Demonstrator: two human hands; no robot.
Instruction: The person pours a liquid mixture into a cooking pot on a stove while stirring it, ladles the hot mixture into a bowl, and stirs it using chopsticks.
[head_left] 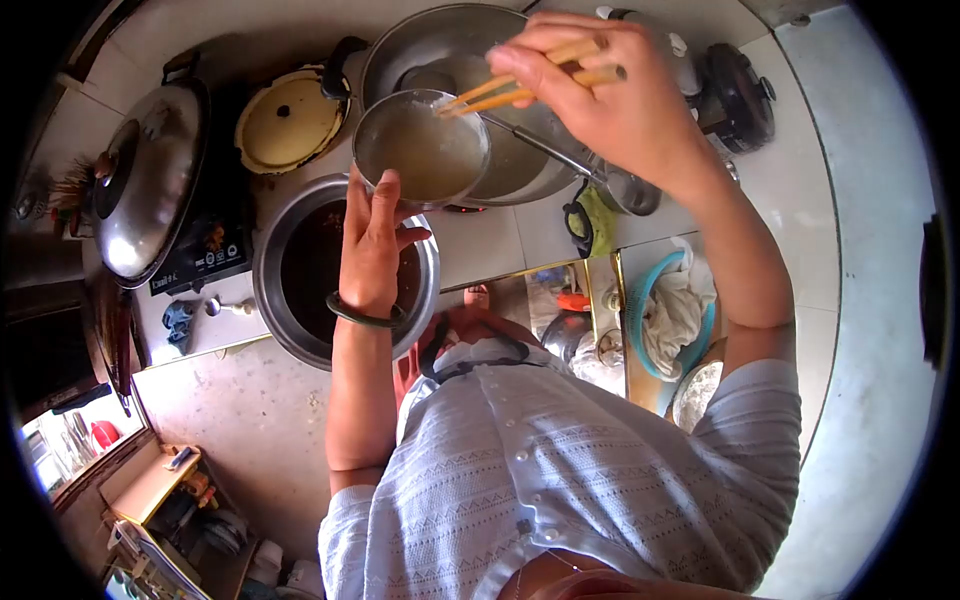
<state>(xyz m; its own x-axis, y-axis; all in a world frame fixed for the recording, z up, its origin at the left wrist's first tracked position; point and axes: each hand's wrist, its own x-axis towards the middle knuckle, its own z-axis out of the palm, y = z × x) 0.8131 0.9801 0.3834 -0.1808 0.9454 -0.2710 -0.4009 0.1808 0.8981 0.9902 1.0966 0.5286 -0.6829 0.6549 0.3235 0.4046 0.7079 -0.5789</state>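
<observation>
My left hand (372, 245) holds a bowl (392, 112) of cloudy, pale liquid from below, its thumb against the near rim. Between the fingers of my right hand (610, 95) is a pair of wooden chopsticks (530, 80), their tips dipping inside the bowl. Behind and beneath the bowl lies a large wok (455, 25) with pale liquid in it. A metal ladle (545, 142) rests across the wok, its handle pointing right. Below my left wrist stands a metal basin (270, 285) of dark contents, partly covered by my arm.
To the left, a domed metal lid (165, 175) leans over a black induction cooker (212, 250). A cream enamel lid (290, 122) sits behind the basin. A spoon (235, 306) and blue cloth (178, 320) lie near the counter edge. A green cloth (598, 222) hangs right.
</observation>
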